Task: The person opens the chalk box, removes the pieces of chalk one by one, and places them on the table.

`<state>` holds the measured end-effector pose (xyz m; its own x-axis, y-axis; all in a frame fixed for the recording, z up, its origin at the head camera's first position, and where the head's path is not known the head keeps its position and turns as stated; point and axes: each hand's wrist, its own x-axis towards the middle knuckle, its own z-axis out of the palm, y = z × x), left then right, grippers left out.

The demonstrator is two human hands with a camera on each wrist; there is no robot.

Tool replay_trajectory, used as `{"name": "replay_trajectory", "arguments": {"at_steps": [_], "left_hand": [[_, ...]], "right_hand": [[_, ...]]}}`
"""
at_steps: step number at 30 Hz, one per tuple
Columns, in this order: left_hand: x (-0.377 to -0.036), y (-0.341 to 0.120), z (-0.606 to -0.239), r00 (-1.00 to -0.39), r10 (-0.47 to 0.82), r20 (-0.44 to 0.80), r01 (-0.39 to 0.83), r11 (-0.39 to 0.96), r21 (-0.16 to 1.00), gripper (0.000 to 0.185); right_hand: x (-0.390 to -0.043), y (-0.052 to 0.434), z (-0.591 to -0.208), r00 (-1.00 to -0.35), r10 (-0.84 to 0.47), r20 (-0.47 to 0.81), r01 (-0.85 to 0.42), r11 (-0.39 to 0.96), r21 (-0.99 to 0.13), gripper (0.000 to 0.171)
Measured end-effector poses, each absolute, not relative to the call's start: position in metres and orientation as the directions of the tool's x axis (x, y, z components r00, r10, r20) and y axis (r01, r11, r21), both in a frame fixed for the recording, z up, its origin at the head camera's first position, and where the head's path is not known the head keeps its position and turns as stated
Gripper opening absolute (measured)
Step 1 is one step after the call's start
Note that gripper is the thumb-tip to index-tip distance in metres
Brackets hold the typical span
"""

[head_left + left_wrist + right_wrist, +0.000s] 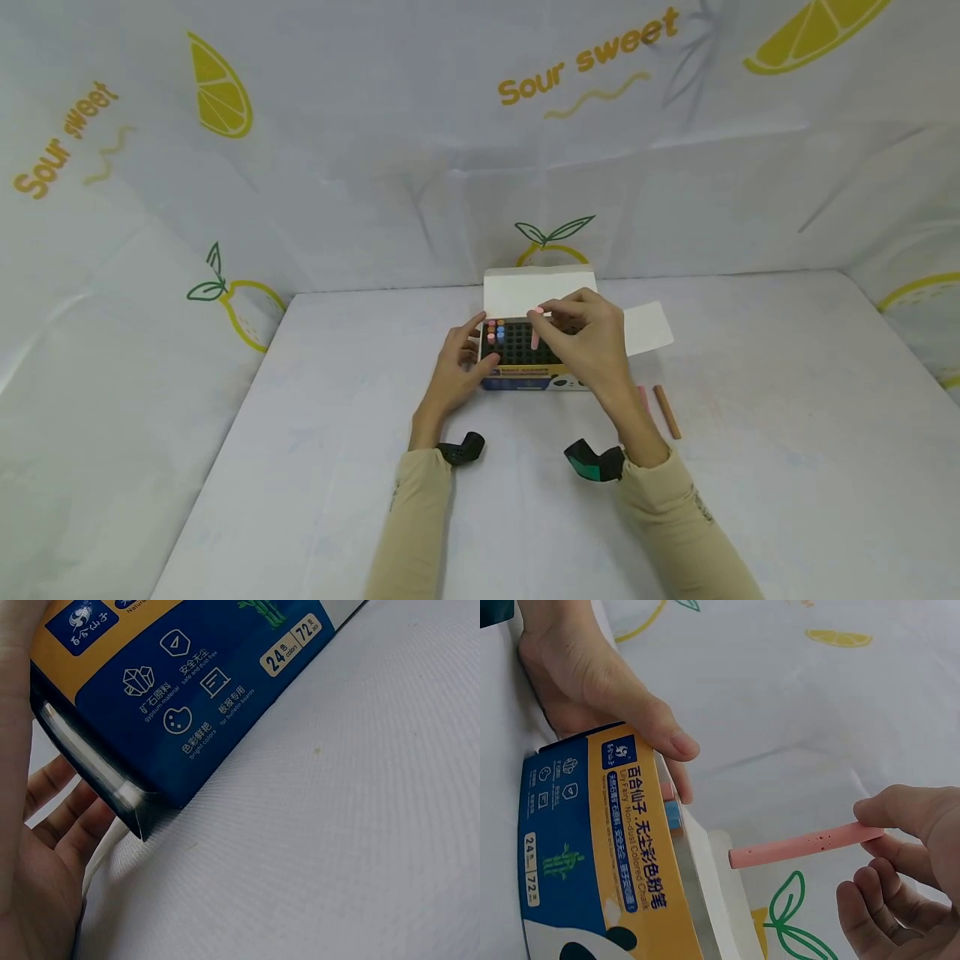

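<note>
A blue and yellow chalk box (525,377) stands with its white lid flap folded back. Inside, several orange, pink and blue chalks (496,331) poke up at the left of a dark holder with rows of holes (517,354). My left hand (453,367) grips the box's left end, thumb at the front top edge and fingers around the far side. Above the holder, my right hand (592,337) pinches a pink chalk stick (802,846) between thumb and forefinger. The chalk's lower end hangs free of the box in the right wrist view.
On the white table to the right lie a brown-orange chalk (667,412) and a pink chalk (643,397), partly hidden by the right forearm. A white side flap (648,327) sticks out from the box's right end. Behind stands a lemon-printed cloth (360,208).
</note>
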<state>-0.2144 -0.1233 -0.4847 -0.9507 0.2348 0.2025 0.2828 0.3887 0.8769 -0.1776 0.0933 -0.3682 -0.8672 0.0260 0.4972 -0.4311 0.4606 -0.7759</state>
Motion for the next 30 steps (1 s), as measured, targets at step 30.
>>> {"name": "replay_trajectory", "arguments": {"at_steps": [30], "left_hand": [[-0.214,-0.124,-0.485,-0.946,0.242,0.216,0.297,0.376,0.878,0.101]], "right_hand": [[-0.137,0.215,-0.348,-0.949,-0.061,0.310,-0.264,0.691,-0.673,0.015]]}}
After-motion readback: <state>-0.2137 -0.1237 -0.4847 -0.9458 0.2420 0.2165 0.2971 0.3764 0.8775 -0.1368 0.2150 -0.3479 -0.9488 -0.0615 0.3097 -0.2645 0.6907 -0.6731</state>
